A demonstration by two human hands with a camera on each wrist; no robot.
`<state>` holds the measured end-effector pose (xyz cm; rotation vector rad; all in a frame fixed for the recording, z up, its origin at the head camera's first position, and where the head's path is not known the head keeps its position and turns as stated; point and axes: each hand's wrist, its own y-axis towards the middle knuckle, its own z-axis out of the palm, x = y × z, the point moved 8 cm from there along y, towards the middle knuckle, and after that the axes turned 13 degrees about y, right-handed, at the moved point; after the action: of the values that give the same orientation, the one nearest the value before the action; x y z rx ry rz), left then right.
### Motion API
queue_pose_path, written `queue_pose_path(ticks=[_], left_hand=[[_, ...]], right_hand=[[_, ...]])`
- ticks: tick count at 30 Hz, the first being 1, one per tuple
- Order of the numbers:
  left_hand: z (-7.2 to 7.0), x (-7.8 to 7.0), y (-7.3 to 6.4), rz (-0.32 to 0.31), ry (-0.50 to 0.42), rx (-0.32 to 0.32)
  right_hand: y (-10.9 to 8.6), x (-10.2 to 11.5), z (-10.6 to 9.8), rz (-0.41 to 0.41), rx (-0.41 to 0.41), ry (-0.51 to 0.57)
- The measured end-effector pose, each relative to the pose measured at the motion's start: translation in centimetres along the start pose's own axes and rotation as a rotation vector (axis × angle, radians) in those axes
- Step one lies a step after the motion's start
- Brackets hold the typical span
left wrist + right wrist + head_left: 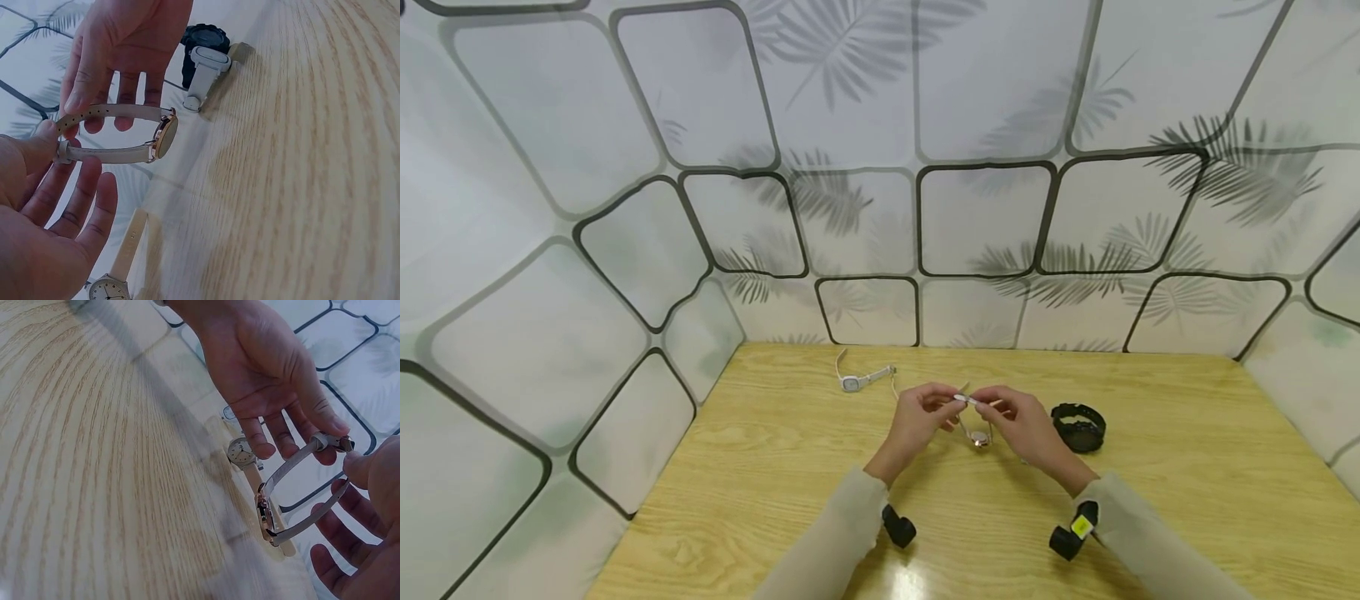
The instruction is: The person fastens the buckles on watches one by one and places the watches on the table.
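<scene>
- Pinched by both hands, the rose-gold watch [979, 438]: left hand [922, 410] at its buckle end [344, 444], right hand [1018, 422] at the holed end [76, 117].
- Case [164, 137] hanging below the grip.
- Black watch [1081, 435] right of the grip.
- White watch [850, 384] beyond, to its left.

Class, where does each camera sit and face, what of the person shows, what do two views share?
Head: on the head, facing forward and down at the wood-grain table; left hand, right hand, sleeves show.
Left wrist: on that wrist, facing the rose-gold wristwatch; both hands show.
Right wrist: on that wrist, facing the wristwatch; both hands show.
Both wrist views share that wristwatch.
</scene>
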<state>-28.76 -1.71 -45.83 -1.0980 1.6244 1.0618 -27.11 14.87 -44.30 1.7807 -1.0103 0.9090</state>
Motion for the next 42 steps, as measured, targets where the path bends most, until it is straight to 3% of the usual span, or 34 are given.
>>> queue_pose_path(ticks=[12,18,24,33,42], left_hand=[[-0.4,-0.4,0.0,0.030,0.010,-0.013],[-0.5,-0.1,0.0,0.026,-0.003,-0.029],[0.1,0.0,-0.2,0.007,-0.005,-0.004],[-0.3,-0.3,-0.2,0.029,-0.001,-0.035],[0.6,0.1,-0.3,-0.024,-0.058,0.015]], right_hand=[[-0.4,-0.7,0.1,0.057,0.044,0.053],[-0.5,-0.9,-0.1,0.043,0.038,0.070],[-0.4,-0.6,0.1,0.039,0.026,0.065],[-0.8,-1.1,0.2,0.047,0.065,0.104],[-0.7,-0.4,0.3,0.036,0.052,0.077]])
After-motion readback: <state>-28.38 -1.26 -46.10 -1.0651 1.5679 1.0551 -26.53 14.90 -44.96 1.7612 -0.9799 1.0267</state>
